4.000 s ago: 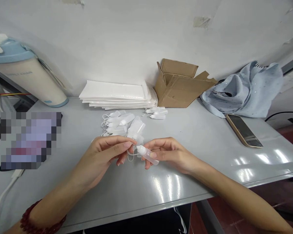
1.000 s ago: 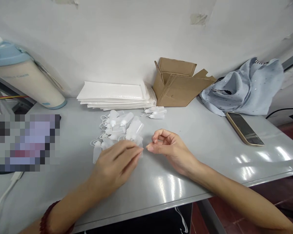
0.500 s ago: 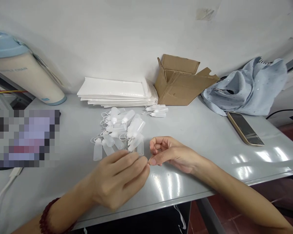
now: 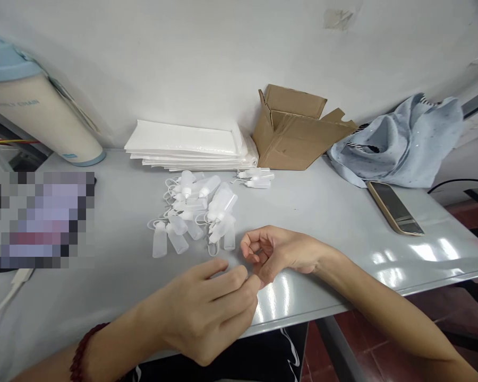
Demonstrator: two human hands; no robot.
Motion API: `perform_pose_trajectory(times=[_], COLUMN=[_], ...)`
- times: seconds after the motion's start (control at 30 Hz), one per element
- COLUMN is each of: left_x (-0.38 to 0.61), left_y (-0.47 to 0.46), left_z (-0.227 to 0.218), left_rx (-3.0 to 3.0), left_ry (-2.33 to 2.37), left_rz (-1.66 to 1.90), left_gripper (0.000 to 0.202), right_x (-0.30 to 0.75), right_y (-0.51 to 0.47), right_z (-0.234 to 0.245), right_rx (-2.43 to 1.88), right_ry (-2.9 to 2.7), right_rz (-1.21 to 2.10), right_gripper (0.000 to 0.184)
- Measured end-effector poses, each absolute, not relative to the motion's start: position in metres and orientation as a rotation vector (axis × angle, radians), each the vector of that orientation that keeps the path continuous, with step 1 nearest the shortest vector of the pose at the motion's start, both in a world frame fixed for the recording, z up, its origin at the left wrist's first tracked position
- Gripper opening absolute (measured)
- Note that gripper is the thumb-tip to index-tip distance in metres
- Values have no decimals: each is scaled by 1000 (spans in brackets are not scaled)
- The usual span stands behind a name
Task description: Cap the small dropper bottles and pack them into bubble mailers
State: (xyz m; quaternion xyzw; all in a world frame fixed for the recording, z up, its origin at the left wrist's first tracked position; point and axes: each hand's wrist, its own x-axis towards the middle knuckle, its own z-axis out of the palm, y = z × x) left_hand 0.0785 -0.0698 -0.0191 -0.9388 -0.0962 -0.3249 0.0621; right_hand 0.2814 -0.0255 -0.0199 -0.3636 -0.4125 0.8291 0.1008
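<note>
My left hand (image 4: 213,313) meets my right hand (image 4: 284,252) near the bottles (image 4: 223,201), fingers (image 4: 233,303) curled. I cannot tell whether they pinch anything.

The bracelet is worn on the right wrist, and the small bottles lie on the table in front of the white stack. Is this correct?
Not quite: the head view shows the bracelet on the left wrist, not the right. The small bottles do lie on the table in front of the white stack.
</note>
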Motion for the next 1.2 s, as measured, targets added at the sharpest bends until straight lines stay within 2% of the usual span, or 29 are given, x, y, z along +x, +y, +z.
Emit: perform_pose_trajectory(times=[0.4,0.57,0.67,0.8,0.87,1.0,1.2], left_x=[82,82,82,77,75,72,73], left_y=[-69,-64,-61,-57,-54,-50,-50], left_z=[-24,-28,-25,-15,-12,-12,-11], left_rx=[-2868,-2976,-3238,-3425,-3427,-3430,-3338], left_ry=[-338,-557,-1008,-2199,-2550,-2671,-2774], left_rz=[-923,-1185,-1375,-1383,-1413,-1651,-1745], left_gripper=[23,18,19,8,7,6,5], right_x=[280,281,282,285,286,289,293], right_y=[-22,-20,-18,-15,-14,-10,-4], right_z=[-25,-24,-21,-16,-15,-16,-22], right_rx=[-1112,-1112,-1167,-1206,-1216,-1219,-1231], right_ry=[-1223,-1176,-1146,-1110,-1109,-1113,-1119], right_rz=[2411,2366,2263,2108,2031,1904,1775], right_gripper=[38,38,40,40,39,38,36])
